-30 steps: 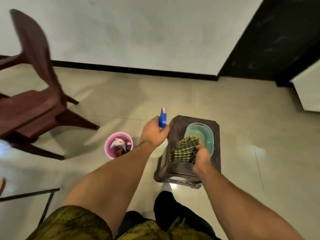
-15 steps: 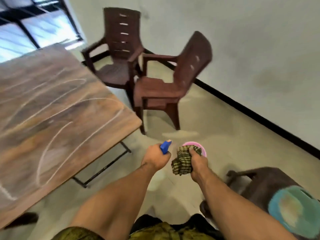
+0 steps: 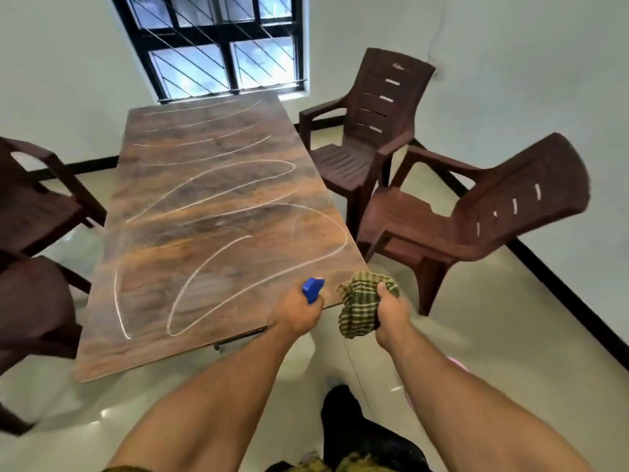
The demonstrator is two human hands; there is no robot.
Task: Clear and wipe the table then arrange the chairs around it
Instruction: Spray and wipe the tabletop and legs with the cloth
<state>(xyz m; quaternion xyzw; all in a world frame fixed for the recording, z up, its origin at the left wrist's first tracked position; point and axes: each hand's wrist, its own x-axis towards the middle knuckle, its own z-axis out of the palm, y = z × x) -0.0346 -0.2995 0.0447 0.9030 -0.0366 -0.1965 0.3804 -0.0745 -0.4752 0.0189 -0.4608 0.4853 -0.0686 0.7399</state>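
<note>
A long wooden table [image 3: 211,212] marked with white chalk-like curves stretches away from me towards the window. My left hand [image 3: 296,315] grips a spray bottle whose blue nozzle [image 3: 312,288] sticks up above the table's near right corner; the bottle body is hidden under the hand. My right hand [image 3: 391,310] grips a crumpled green checked cloth [image 3: 359,308] just off that corner. Two brown plastic chairs stand right of the table, one near [image 3: 476,219] and one farther back [image 3: 371,131]. More brown chairs [image 3: 37,212] stand on the left.
A barred window [image 3: 218,46] is in the far wall. A pink bucket's rim [image 3: 456,364] peeks out behind my right forearm. Glossy tiled floor [image 3: 493,335] lies open to the right, bounded by a black skirting along the white wall.
I lifted the cloth off the stool and turned left from the stool and basin to face the table. Both hands now hover at the table's near corner, still holding bottle and cloth.
</note>
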